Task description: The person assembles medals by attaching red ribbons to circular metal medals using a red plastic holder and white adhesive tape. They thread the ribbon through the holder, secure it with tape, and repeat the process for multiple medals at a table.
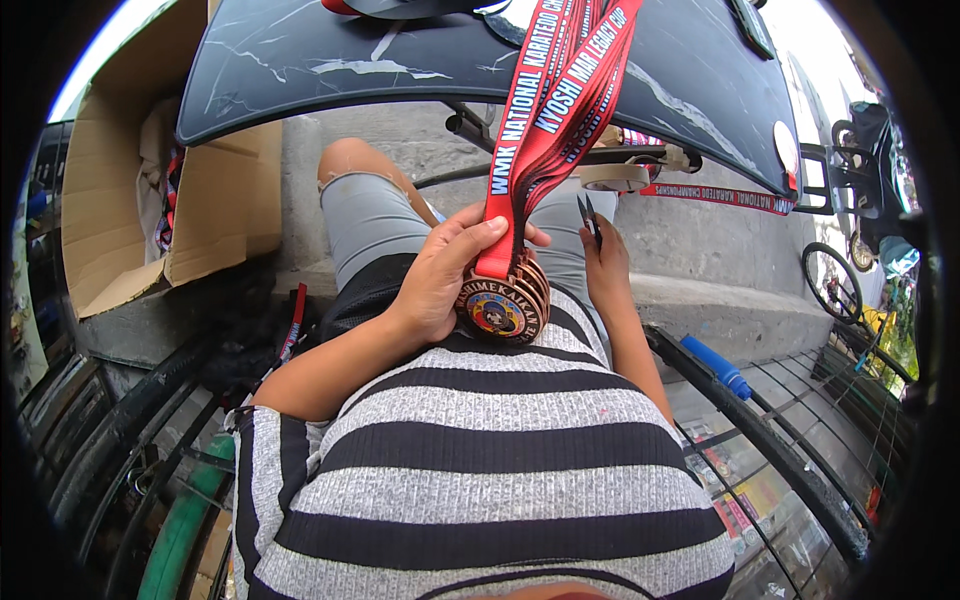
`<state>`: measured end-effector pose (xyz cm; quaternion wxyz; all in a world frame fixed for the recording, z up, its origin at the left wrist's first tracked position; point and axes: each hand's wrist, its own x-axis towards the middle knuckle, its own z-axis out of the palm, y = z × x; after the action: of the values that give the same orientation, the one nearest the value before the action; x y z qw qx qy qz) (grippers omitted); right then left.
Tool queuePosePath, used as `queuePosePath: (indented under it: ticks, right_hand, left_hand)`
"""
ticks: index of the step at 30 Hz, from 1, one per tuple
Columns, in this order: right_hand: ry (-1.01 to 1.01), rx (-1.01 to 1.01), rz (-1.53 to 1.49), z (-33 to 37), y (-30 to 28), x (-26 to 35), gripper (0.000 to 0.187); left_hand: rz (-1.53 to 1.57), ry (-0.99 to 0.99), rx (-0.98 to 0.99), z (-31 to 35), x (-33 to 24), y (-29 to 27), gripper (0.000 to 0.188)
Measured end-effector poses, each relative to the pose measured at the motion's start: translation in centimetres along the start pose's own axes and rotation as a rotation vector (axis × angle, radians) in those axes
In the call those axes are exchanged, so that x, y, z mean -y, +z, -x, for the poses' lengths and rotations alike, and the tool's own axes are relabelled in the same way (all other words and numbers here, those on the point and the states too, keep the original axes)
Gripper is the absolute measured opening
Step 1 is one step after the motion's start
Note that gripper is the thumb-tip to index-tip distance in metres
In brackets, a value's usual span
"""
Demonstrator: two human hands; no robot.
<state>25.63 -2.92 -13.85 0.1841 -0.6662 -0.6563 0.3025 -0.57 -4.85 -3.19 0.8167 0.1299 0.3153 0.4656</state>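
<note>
My left hand (437,272) is closed around the lower ends of a stack of red and black ribbons (548,110), thumb on top. From these ribbons hangs a bundle of bronze-coloured medals (503,308), fanned at the right side, the front one with a round coloured emblem. The ribbons run up over the near edge of the dark table. To the right, above my lap, my right hand (608,268) grips a small pair of dark, pointed snips (588,212). Their tips point up and stand apart, not touching the ribbons. The fingers under the medals are partly hidden.
A dark marble-patterned table (300,68) spans the far side. An open cardboard box (222,205) with ribbons inside stands at left. A tape roll (613,178) and a loose red ribbon (725,197) are under the table's edge. A blue cylinder (715,367) lies at right by metal bars.
</note>
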Motion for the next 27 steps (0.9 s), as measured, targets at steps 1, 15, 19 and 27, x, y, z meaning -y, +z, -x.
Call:
queuePosePath:
  ticks: [1,15,19,27]
  right_hand:
    - [-0.004,0.002,-0.007,-0.2,0.0,0.4,0.036]
    - [-0.098,-0.037,-0.019,-2.3,1.2,1.5,0.031]
    - [-0.093,-0.052,-0.019,-2.6,1.4,1.5,0.03]
    - [-0.057,-0.095,-0.057,-2.7,1.7,1.1,0.031]
  left_hand:
    - [0.004,0.0,0.003,0.0,0.0,0.0,0.035]
    - [-0.015,-0.001,0.009,-0.1,-0.3,0.1,0.035]
    - [-0.018,0.0,0.012,-0.1,-0.3,0.1,0.036]
    - [-0.019,0.003,-0.018,-0.2,0.0,0.2,0.035]
